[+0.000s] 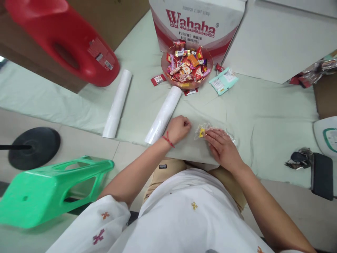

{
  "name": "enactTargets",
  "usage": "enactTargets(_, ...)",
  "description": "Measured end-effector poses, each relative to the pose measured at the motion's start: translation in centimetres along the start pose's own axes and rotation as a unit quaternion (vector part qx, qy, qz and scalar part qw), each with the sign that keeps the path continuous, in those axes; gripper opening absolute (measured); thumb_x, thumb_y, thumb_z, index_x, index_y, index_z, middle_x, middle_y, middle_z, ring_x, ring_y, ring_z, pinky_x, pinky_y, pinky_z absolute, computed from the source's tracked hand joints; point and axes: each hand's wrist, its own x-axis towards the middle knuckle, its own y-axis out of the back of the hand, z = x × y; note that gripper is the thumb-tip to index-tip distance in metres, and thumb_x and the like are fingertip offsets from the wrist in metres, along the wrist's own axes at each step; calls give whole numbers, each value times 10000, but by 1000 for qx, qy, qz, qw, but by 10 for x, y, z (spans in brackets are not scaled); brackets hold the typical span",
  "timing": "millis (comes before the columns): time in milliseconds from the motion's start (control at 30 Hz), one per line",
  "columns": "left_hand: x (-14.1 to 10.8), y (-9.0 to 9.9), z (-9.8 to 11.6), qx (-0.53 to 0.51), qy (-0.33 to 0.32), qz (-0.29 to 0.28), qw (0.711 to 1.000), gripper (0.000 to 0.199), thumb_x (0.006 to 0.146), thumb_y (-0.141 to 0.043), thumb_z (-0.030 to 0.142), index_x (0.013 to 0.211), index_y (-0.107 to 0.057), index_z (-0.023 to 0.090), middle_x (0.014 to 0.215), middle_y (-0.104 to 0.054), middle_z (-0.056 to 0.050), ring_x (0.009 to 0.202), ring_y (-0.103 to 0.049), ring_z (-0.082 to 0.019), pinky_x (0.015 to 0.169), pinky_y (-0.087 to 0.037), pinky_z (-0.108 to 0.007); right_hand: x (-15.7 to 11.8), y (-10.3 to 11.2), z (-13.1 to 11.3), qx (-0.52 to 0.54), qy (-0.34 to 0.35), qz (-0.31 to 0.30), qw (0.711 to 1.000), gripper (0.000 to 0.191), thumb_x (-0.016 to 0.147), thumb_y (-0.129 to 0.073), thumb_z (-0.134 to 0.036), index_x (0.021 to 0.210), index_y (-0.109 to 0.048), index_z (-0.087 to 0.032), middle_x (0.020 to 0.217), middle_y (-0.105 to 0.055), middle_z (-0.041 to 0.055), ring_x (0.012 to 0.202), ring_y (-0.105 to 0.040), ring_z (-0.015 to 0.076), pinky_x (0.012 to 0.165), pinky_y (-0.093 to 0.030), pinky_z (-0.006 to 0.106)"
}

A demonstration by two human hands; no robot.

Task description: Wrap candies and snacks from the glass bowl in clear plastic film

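Note:
My left hand [179, 128] is curled closed beside the right-hand white roll [163, 115], with a red string on its wrist; what it holds, if anything, is hidden. My right hand [222, 146] lies palm down, fingers extended, over a crinkled clear plastic wrapper [198, 133]. A small yellow piece [202, 132] shows in the plastic at my right fingertips. The part of the wrapper under the palm is hidden.
A glass bowl of candies [186, 66] stands before a Wahaha box [197, 24]. Nearby are a mint packet [223, 81], another white roll [117, 103] and a red jug [65, 42]. A dark phone [321, 176] lies right; a green stool [52, 189] is lower left.

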Motion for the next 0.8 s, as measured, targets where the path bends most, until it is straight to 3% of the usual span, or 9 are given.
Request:
enactTargets(67, 2, 3, -2, -23, -9, 10, 1000, 279, 883, -521, 194, 962, -783, 137, 958, -740, -81, 827, -667, -200, 839, -538, -323, -4, -2, 5, 22, 2, 7, 1000, 465, 1009, -475, -119, 1447, -577, -239, 1470, -625, 84, 1406, -532, 273, 1199, -395, 567)
enactTargets(200, 15, -7, 7, -17, -122, -37, 992, 427, 875, -519, 153, 1245, -730, 151, 1133, -695, -99, 977, -666, -201, 967, -521, -323, -7, -1, 10, 38, 4, 10, 999, 492, 999, -492, -111, 1460, -559, -267, 1471, -623, 84, 1413, -526, 279, 1192, -392, 582)
enactTargets(367, 31, -9, 19, 59, -164, -85, 981, 231, 853, -562, 159, 904, -787, 145, 996, -704, -109, 975, -646, -249, 1056, -463, -419, -6, 0, 15, 54, 23, 4, 998, 478, 993, -498, -104, 1435, -575, -268, 1441, -646, 85, 1400, -538, 266, 1190, -395, 578)
enactTargets(500, 22, 5, 16, 21, -167, -101, 980, 199, 875, -515, 179, 860, -711, 145, 986, -698, -103, 923, -642, -226, 958, -498, -381, -7, 5, 20, 90, 44, 1, 995, 456, 992, -489, -99, 1393, -609, -280, 1408, -673, 66, 1397, -547, 240, 1221, -362, 571)
enactTargets(600, 4, 12, 10, -78, -120, -142, 979, 157, 889, -483, 200, 832, -627, 183, 851, -691, -48, 775, -639, -188, 764, -519, -313, -6, 7, 22, 111, 55, 4, 992, 448, 984, -490, -95, 1360, -635, -291, 1386, -690, 55, 1393, -554, 235, 1222, -357, 574)
enactTargets(700, -14, 13, 0, -227, -13, -180, 957, 75, 879, -502, 203, 827, -557, 203, 691, -652, 7, 612, -632, -152, 596, -483, -259, -5, 6, 24, 116, 60, 1, 991, 454, 971, -492, -85, 1335, -650, -305, 1355, -710, 41, 1385, -561, 237, 1217, -352, 588)
enactTargets(800, -30, 15, -16, -334, 75, -143, 929, 83, 843, -611, 226, 860, -534, 200, 664, -631, 26, 561, -618, -125, 531, -450, -218, -6, 3, 26, 119, 62, 7, 991, 461, 958, -487, -70, 1317, -657, -304, 1337, -719, 39, 1384, -561, 237, 1215, -347, 594)
